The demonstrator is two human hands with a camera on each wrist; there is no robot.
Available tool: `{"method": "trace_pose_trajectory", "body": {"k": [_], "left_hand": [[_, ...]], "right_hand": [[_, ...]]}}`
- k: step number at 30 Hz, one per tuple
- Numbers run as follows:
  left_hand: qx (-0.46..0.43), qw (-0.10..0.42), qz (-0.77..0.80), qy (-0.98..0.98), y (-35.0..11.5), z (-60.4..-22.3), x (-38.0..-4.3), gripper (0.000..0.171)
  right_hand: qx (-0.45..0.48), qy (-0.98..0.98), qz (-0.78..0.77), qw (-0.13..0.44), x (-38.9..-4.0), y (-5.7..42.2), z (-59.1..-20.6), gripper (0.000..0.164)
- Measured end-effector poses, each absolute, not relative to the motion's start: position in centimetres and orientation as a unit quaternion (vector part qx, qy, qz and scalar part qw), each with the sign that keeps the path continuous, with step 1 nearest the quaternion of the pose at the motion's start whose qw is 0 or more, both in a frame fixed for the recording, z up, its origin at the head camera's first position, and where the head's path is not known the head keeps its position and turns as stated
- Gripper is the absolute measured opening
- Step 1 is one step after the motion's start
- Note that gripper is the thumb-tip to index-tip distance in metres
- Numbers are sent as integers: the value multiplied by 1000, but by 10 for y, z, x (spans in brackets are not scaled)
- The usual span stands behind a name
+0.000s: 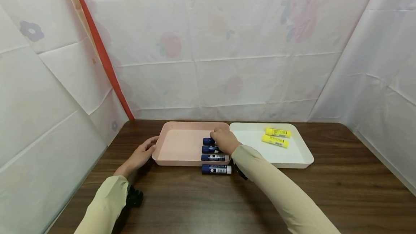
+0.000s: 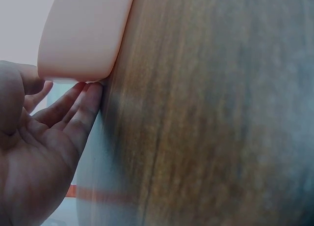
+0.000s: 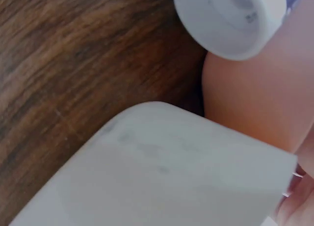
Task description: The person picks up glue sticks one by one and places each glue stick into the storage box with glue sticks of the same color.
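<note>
My left hand [image 1: 139, 156] is at the left end of the pink tray [image 1: 175, 147]; in the left wrist view its fairly straight fingers [image 2: 88, 100] touch the outer wall, with the thumb near the rim. Inside that tray's right side, my right hand [image 1: 225, 140] pinches the farthest dark blue glue stick [image 1: 207, 141], partly hidden under it. Two more blue glue sticks [image 1: 211, 157] lie nearer in a column. Another blue glue stick [image 1: 216, 169] with a white end lies on the table before the tray. The right wrist view shows its white end [image 3: 221, 24] close up.
A white tray [image 1: 300, 156] adjoins the pink one on the right and holds two yellow glue sticks [image 1: 275, 141]. Both trays stand on a dark wooden table [image 1: 182, 205]. Patterned white sheets [image 1: 208, 46] hang behind and along both sides.
</note>
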State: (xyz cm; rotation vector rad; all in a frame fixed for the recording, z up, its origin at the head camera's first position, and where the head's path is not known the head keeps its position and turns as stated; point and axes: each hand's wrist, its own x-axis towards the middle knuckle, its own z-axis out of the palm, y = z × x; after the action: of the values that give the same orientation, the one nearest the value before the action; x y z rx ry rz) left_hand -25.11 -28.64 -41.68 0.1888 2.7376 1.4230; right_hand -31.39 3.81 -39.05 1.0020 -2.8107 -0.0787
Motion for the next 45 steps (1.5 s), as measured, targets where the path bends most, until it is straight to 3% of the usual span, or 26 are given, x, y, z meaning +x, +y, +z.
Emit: {"method": "trace_pose_trajectory", "body": {"k": [9,26,45], "left_hand": [[56,29,462,885,-288,-418,-252,46],[65,23,468,881,-290,-416,-253,46],[64,27,473,878,-289,-414,-250,47]], "right_hand": [[344,-937,3,60,-303,46,-370,22],[428,-898,10,103,-255,80,-349,25],[451,-884,52,116,-215,79,-377,21]]}}
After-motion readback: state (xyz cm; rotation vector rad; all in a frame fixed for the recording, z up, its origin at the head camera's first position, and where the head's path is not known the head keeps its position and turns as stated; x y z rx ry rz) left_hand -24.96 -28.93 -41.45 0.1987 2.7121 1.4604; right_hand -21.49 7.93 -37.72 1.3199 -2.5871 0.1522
